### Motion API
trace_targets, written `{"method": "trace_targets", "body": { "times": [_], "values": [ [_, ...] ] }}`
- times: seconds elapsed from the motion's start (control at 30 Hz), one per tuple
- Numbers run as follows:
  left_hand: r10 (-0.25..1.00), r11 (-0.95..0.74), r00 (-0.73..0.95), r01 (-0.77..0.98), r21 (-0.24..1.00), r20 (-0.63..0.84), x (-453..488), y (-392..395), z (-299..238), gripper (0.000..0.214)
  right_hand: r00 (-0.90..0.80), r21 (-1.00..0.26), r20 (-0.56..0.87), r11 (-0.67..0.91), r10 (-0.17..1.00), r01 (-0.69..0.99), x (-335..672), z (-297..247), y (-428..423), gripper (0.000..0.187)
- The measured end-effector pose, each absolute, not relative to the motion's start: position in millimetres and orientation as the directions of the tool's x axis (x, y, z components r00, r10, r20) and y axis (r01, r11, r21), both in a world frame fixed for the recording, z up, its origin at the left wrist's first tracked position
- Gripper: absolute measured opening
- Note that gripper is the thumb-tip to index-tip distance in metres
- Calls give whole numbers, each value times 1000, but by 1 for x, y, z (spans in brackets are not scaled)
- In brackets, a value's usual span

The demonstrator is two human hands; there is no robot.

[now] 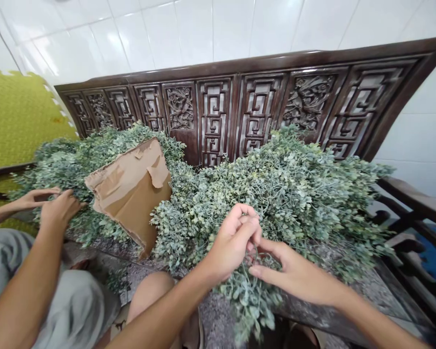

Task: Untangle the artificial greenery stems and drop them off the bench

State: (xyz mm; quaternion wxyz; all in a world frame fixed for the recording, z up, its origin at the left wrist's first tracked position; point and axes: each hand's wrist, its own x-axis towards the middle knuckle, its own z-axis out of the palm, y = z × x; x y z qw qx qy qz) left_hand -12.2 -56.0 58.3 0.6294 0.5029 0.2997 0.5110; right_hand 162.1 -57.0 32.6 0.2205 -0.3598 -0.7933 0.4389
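Observation:
A big heap of artificial green foliage [298,194] with tiny leaves lies along the stone seat of a carved dark wooden bench [218,106]. My left hand [234,245] is curled at the heap's front edge, fingertips pinched on a thin sprig [247,295] that hangs over the seat edge. My right hand [294,274] meets it from the right, thumb and fingers closed on the same bunch of stems. The two hands touch at the fingertips.
A torn cardboard piece [131,189] stands in the foliage at left. Another person in grey shorts [72,310] sits at left, both hands [56,208] in the greenery. A yellow-green foam mat [18,116] leans against the white tiled wall [203,29]. The bench armrest [414,198] is at right.

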Motion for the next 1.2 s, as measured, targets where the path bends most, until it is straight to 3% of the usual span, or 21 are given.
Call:
{"method": "trace_targets", "body": {
  "times": [0.23, 0.3, 0.37, 0.5, 0.67, 0.77, 0.87, 1.2],
  "values": [
    [930, -101, 337, -145, 984, 145, -11, -54, 55, 15, -625, -922, 7, 247, 780, 298, 160, 25, -53, 43],
    [931, -141, 329, -69, 988, 156, -16, -54, 53, 16, -625, -931, 23, 245, 780, 271, 162, 26, -51, 37],
    [932, -173, 327, 19, 985, 158, -23, -53, 50, 25, -604, -932, 34, 243, 796, 268, 166, 29, -50, 28],
    [879, -121, 475, 128, 984, 46, -41, -52, 49, 44, -518, -931, 56, 232, 854, 283, 173, 38, -48, 31],
    [852, -124, 521, 291, 949, -49, -53, -51, 54, 28, -444, -901, 81, 255, 893, 350, 182, 41, -46, 29],
    [872, -207, 489, 323, 923, 24, -55, -51, 56, 19, -471, -892, 87, 279, 878, 356, 186, 42, -47, 27],
    [893, -211, 448, 310, 927, 53, -55, -50, 56, 23, -528, -899, 85, 293, 845, 324, 187, 45, -48, 26],
    [886, -124, 462, 326, 937, -43, -56, -49, 54, 33, -498, -854, 104, 334, 861, 399, 189, 44, -47, 19]
  ]
}}
